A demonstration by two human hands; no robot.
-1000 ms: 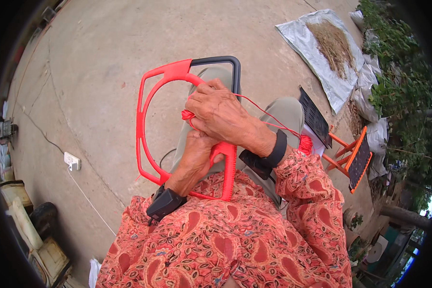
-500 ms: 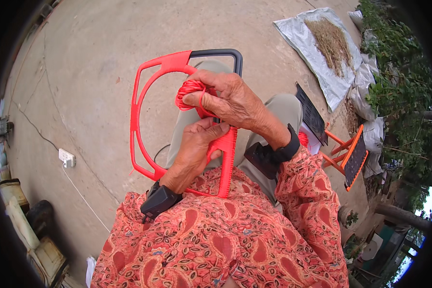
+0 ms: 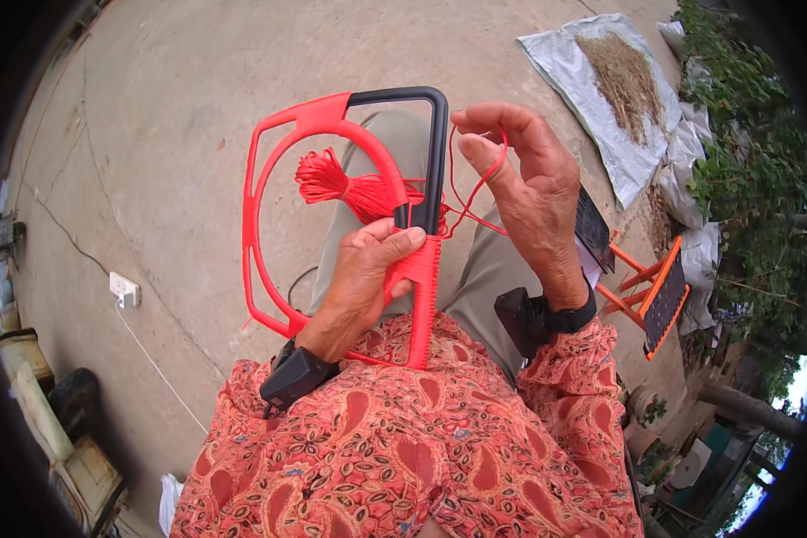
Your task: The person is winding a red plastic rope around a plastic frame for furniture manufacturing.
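My left hand (image 3: 363,269) is closed on a squarish frame (image 3: 249,220) with an inner ring, its thumb pressed at the edge of the red cord wrapping. Most of the frame is wound in red; the upper right corner is bare and black. A tied bundle of red cord (image 3: 354,186) lies across the ring's right side, passing behind the ring toward the black bar. To the right of the frame, my right hand (image 3: 538,179) is raised with curled fingers, a loop of red cord (image 3: 502,148) caught around its thumb and fingers. The frame rests over my lap.
A white power strip (image 3: 125,289) with a cable lies on the concrete floor at left. Far right, a pale sheet (image 3: 569,108) holds dried plant matter. An orange folding stool (image 3: 663,291) with a dark top stands beyond my right arm, near green plants (image 3: 744,152).
My right hand has let go of the cord bundle and moved right and outward, drawing a loop of cord. The bundle now shows through the ring. My left hand has kept its grip.
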